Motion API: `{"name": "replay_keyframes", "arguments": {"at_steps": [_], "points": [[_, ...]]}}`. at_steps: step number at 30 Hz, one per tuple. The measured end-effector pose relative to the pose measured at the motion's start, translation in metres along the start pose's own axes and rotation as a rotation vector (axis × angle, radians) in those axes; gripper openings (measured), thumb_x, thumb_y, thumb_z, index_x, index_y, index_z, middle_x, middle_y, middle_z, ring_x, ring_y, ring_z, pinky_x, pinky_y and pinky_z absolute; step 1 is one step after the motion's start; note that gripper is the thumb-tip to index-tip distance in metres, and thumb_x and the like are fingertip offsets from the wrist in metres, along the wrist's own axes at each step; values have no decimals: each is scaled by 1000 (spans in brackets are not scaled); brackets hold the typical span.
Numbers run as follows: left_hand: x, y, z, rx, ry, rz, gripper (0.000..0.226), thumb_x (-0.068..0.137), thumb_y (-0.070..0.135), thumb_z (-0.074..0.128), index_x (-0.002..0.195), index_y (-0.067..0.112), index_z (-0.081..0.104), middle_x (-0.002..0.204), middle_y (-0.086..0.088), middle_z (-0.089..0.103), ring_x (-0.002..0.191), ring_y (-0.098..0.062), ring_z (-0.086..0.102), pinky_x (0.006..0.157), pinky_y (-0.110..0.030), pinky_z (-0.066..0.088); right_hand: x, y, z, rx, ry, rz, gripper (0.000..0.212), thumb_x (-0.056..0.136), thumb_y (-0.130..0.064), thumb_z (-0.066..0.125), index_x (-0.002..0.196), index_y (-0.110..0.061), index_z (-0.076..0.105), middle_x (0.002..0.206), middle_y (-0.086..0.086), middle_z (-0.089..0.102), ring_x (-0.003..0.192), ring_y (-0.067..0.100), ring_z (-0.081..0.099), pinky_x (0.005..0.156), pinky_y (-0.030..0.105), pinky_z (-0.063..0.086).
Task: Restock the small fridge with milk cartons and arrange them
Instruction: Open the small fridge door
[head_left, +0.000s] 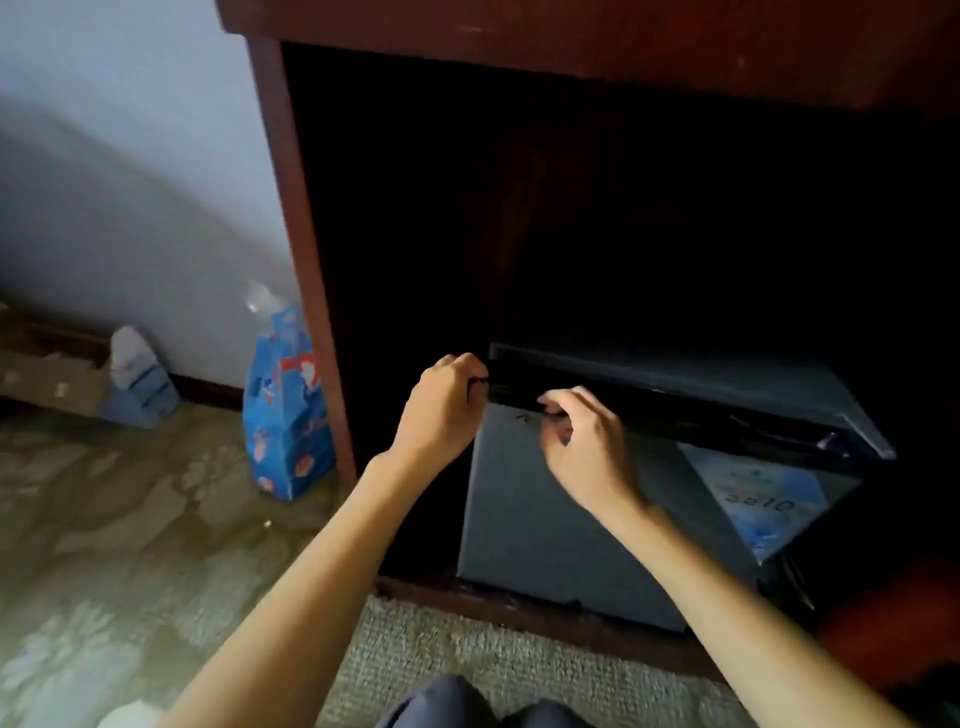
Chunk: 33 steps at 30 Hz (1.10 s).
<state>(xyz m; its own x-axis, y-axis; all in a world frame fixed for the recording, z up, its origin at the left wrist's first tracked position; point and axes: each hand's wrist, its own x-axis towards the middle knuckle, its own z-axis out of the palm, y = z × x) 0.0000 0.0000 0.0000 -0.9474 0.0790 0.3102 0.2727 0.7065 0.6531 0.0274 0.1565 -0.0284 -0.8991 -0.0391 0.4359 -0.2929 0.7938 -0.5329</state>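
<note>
A small dark grey fridge (691, 382) stands low inside a dark wooden cabinet (291, 208). Its grey door (540, 525) faces me, with a blue-and-white sticker on the right part. My left hand (441, 410) grips the top left corner of the door, fingers curled over the edge. Just to its right, my right hand (582, 441) curls its fingers over the door's top edge. A blue plastic pack of milk cartons (285, 415) stands on the carpet left of the cabinet, against the wall. The fridge's inside is hidden.
A cardboard box (52, 379) lies along the wall at far left, with a pale blue carton (137, 382) beside it. Patterned carpet covers the floor. My knees (467, 701) show at the bottom edge. The cabinet's upper recess is dark.
</note>
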Motion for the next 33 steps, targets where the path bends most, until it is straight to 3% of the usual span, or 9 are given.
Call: {"name": "replay_keyframes", "arguments": {"at_steps": [3,8,12,15,17,20,26,30,33], "points": [[-2,11,28,156,-81,157,40,92,-1,38,127,8,53,130,-9,51,120,-25,48,94,-37,45,-11,17,-3,-81,96,33,37,84,0,54,120,-2,56,121,10,51,84,28,63,70,42,53],[-6,13,48,400,-224,182,56,89,-1,41,143,13,33,140,-4,34,135,-25,25,94,-38,45,-11,16,-15,-190,-153,186,50,85,0,51,133,-7,37,138,3,28,96,28,57,78,44,52],[-10,29,42,410,-254,119,52,89,2,41,140,11,35,139,-6,32,134,-26,24,96,-39,39,-9,13,-24,-175,-211,242,53,85,6,47,134,-11,37,136,-1,26,98,26,54,76,43,52],[-23,36,37,429,-231,100,41,89,8,41,130,10,44,131,-5,38,127,-25,31,95,-39,32,-17,5,-24,-162,-177,250,46,85,7,46,128,-8,43,134,2,31,85,25,53,68,40,47],[-40,35,32,460,-191,147,36,90,11,41,125,11,47,127,-4,42,120,-25,36,93,-36,29,-33,1,-25,-157,-149,219,41,86,4,48,124,-7,46,131,2,34,78,22,50,63,37,42],[-72,39,20,539,-163,267,34,93,15,37,124,14,51,124,-3,46,116,-24,42,93,-34,28,-70,-3,-34,-129,-91,149,39,85,3,51,122,-8,49,129,3,37,80,22,54,67,39,49],[-131,75,5,248,-237,244,32,94,7,34,98,0,65,108,-15,64,105,-31,55,89,-37,40,-136,-19,-68,-112,51,172,29,87,3,48,108,-10,62,116,6,46,79,15,50,67,28,43],[-172,105,1,150,-318,314,34,89,-8,34,104,-3,65,117,-18,56,113,-30,50,94,-32,40,-177,-27,-105,-160,68,222,28,87,1,46,99,-11,68,110,4,53,83,19,54,73,33,48],[-194,133,8,129,-422,384,48,83,-17,31,110,3,66,122,-15,59,116,-28,53,98,-32,43,-206,-33,-135,-210,87,298,27,87,-4,47,95,-12,72,111,3,60,100,23,57,81,31,47]]}}
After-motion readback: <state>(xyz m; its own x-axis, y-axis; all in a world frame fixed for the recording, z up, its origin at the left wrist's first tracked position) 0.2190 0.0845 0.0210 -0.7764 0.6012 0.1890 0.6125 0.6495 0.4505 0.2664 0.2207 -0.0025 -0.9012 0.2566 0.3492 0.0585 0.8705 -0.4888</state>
